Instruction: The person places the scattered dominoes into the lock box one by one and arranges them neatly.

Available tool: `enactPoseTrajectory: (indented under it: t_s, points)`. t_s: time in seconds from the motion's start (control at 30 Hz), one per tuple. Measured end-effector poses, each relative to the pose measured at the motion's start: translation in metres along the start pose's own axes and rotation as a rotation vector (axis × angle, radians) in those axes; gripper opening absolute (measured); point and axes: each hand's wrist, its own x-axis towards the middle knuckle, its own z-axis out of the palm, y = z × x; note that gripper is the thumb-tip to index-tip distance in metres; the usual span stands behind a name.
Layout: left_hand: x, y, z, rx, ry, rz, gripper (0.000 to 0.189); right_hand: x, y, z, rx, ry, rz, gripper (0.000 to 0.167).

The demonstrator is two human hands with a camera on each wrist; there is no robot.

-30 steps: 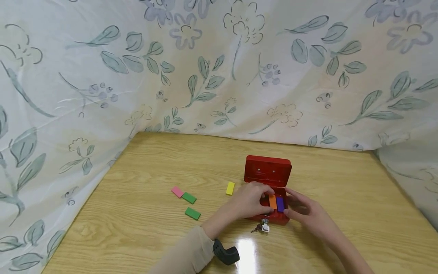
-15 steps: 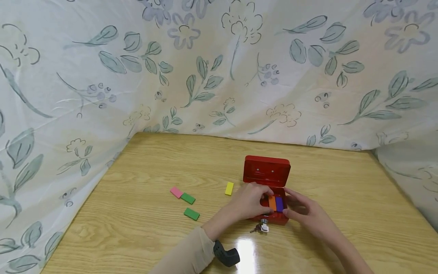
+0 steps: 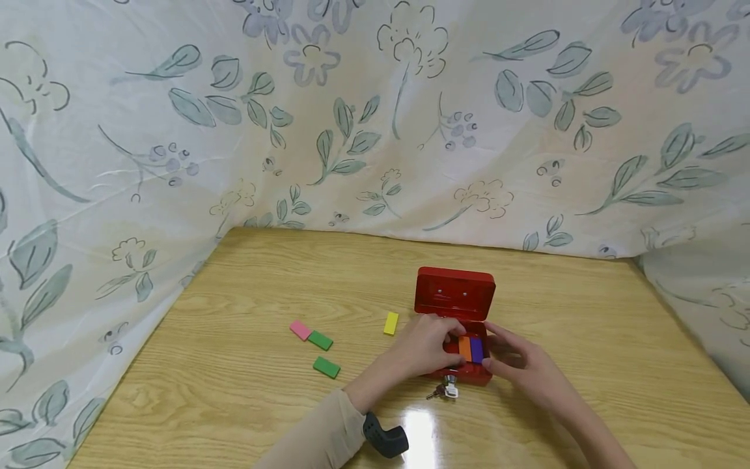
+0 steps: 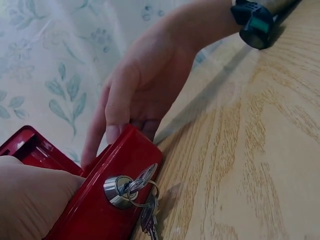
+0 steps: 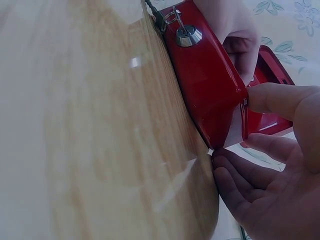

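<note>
A small red metal box [image 3: 432,292] with a hinged lid stands raised open on the table. Inside, an orange rectangular block [image 3: 465,350] lies alongside a purple block [image 3: 477,350]. My left hand [image 3: 430,344] reaches in from the left, its thumb and fingertips pinching the orange block at its two ends. At the box's right end, my right hand [image 3: 527,371] grips the wall; in the right wrist view its thumb [image 5: 272,97] rests on the rim. A lock [image 4: 118,191] with a key and a ring of keys [image 4: 148,215] sits in the box's front.
Left of the box lie a yellow block [image 3: 390,324], a pink block [image 3: 301,330] and two green blocks, one [image 3: 320,340] touching the pink one and another [image 3: 326,367] nearer. A flowered cloth [image 3: 328,130] hangs around the wooden table [image 3: 205,391].
The orange block has shifted slightly right, closing the narrow gap to the purple block. The right hand keeps its place on the box, and the head view has drifted a little.
</note>
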Motion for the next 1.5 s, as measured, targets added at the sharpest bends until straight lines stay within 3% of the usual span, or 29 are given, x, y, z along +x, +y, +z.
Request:
enactPoseTrajectory:
  t_s: [0.6, 1.1, 1.3, 1.5]
  points:
    - [0.001, 0.001, 0.003, 0.026, 0.025, -0.021, 0.035, 0.001, -0.003, 0.0, -0.002, 0.002, -0.013, 0.068]
    - [-0.001, 0.001, 0.005, 0.031, 0.063, 0.001, 0.039, 0.0, -0.002, 0.0, 0.002, 0.002, -0.02, 0.067]
    - [-0.002, -0.001, 0.002, -0.014, 0.037, 0.018, 0.041, 0.0, 0.0, 0.001, 0.009, 0.0, -0.018, 0.068]
    - [-0.001, -0.003, -0.01, -0.105, 0.006, 0.057, 0.041, -0.001, -0.002, 0.001, 0.011, 0.008, -0.051, 0.067]
